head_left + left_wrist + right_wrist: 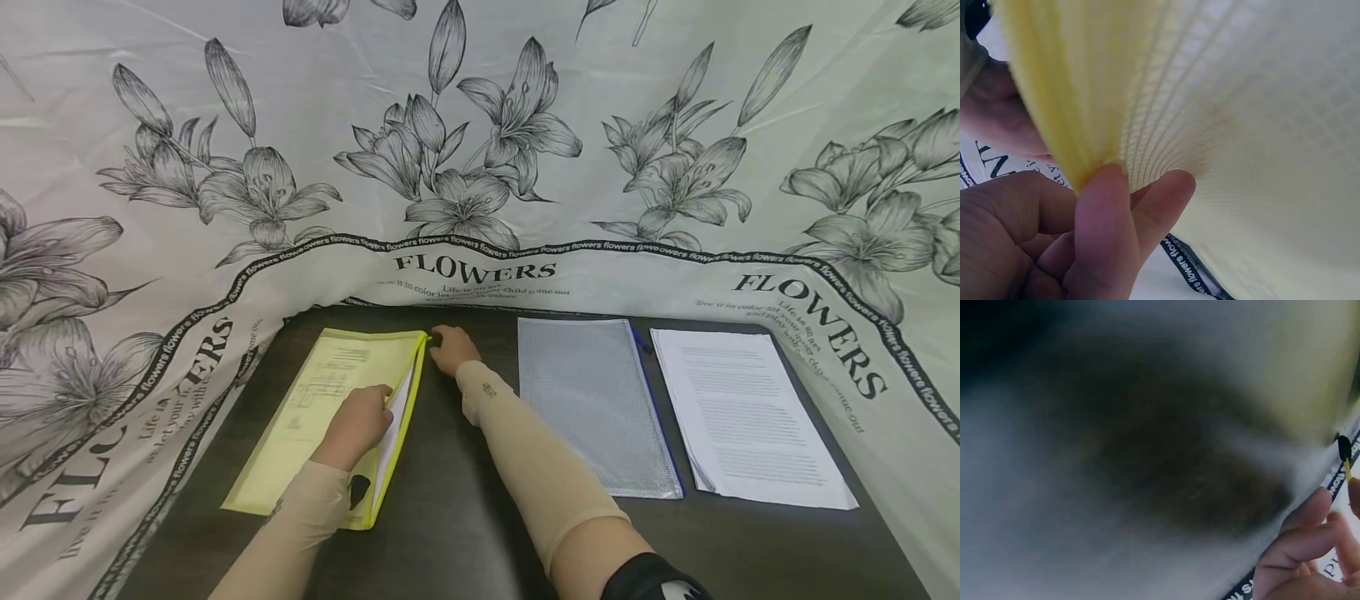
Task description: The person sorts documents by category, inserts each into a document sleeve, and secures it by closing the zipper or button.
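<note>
On the left of the table lies a yellow mesh zipper pouch [288, 450], its right side gaping, with white papers [392, 442] showing inside. My left hand [358, 429] pinches the upper layer along that opening; thumb and finger meet on the mesh [1166, 119] in the left wrist view. At the pouch's far right corner, my right hand [453, 350] holds the end of the zipper pull. The right wrist view shows the black zipper slider [1344, 448] with a yellow tab running to the fingertips; part of that hand is out of frame.
A clear mesh pouch with a blue zipper edge [592, 408] lies right of my right forearm. Beside it is a stack of printed papers [750, 417]. Flower-printed cloth [480, 275] rises behind the dark table [442, 533] and along both sides.
</note>
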`<action>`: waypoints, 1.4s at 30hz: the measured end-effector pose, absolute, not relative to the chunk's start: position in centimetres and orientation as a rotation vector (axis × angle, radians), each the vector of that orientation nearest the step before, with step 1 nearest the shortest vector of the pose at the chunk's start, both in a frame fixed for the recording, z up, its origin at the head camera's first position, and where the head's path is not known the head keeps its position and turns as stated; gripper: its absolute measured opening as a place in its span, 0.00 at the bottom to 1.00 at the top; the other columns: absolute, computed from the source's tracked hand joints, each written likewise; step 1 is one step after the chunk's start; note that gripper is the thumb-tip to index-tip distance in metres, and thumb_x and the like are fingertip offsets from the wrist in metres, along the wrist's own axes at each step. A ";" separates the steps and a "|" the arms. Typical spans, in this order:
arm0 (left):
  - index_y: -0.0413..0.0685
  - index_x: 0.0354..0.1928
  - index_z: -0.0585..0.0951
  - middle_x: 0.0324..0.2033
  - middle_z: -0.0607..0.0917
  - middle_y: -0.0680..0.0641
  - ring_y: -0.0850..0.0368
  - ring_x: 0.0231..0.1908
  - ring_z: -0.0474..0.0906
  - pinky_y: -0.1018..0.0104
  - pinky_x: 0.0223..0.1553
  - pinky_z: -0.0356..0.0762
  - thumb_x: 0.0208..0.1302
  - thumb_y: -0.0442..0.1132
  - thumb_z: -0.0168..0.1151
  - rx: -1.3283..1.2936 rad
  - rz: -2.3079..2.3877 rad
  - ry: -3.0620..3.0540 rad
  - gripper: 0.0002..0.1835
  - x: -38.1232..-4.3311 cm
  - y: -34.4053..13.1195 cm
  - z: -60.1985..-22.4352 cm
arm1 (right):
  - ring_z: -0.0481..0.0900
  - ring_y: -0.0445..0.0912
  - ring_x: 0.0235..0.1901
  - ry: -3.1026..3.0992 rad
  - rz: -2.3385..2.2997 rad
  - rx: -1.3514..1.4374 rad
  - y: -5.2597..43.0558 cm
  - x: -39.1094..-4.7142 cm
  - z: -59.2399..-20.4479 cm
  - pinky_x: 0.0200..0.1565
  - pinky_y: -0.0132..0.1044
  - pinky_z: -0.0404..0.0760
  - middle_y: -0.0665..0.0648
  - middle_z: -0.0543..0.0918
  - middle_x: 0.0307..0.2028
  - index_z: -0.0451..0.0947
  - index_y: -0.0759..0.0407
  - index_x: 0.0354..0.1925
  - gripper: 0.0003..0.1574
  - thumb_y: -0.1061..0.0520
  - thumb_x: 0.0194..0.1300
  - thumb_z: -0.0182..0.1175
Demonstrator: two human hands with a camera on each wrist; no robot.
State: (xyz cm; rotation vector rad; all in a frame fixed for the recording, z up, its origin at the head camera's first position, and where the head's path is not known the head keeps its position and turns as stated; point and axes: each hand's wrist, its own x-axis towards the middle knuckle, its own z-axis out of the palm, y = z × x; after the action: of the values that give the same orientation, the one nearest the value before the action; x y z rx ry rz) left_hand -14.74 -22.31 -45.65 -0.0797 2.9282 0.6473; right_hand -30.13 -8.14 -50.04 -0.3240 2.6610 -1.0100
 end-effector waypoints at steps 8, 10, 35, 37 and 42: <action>0.27 0.59 0.78 0.33 0.87 0.39 0.56 0.18 0.70 0.65 0.21 0.70 0.63 0.26 0.55 -0.050 0.653 2.953 0.21 -14.4 -22.3 -45.9 | 0.78 0.52 0.59 2.621 -1.085 -0.368 -8.5 -31.9 -51.1 0.56 0.46 0.79 0.56 0.82 0.59 0.82 0.57 0.59 0.19 0.57 0.72 0.58; 0.27 0.59 0.78 0.35 0.87 0.37 0.56 0.19 0.70 0.65 0.22 0.70 0.63 0.26 0.55 -0.040 0.647 2.967 0.21 -14.4 -22.5 -45.9 | 0.81 0.51 0.48 2.621 -1.100 -0.376 -8.8 -31.9 -50.7 0.47 0.44 0.81 0.56 0.85 0.50 0.85 0.58 0.53 0.16 0.56 0.72 0.58; 0.25 0.56 0.78 0.42 0.86 0.31 0.52 0.23 0.75 0.59 0.26 0.77 0.63 0.25 0.57 -0.033 0.646 2.980 0.19 -14.6 -21.3 -46.5 | 0.76 0.45 0.27 2.616 -1.021 -0.357 -8.2 -29.6 -48.7 0.29 0.35 0.75 0.53 0.81 0.31 0.84 0.62 0.47 0.10 0.61 0.75 0.58; 0.27 0.55 0.79 0.39 0.87 0.33 0.53 0.22 0.75 0.59 0.25 0.77 0.64 0.26 0.58 -0.047 0.603 2.976 0.18 -14.5 -21.0 -46.5 | 0.75 0.44 0.26 2.620 -1.010 -0.368 -8.0 -29.3 -48.5 0.28 0.34 0.74 0.52 0.80 0.30 0.84 0.62 0.45 0.09 0.61 0.75 0.57; 0.34 0.57 0.81 0.32 0.86 0.42 0.54 0.20 0.73 0.62 0.18 0.70 0.67 0.34 0.58 -0.073 0.474 2.907 0.19 -14.9 -20.7 -45.9 | 0.73 0.44 0.26 2.647 -0.981 -0.410 -7.9 -28.8 -47.9 0.28 0.33 0.71 0.53 0.82 0.32 0.84 0.62 0.44 0.09 0.60 0.75 0.58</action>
State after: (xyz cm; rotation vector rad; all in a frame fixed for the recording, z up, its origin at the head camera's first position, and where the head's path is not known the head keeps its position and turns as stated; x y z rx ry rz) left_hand -14.93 -20.71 -45.90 -0.0733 2.9073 0.4735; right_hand -28.76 -7.94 -47.92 -0.4101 2.6467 -0.9813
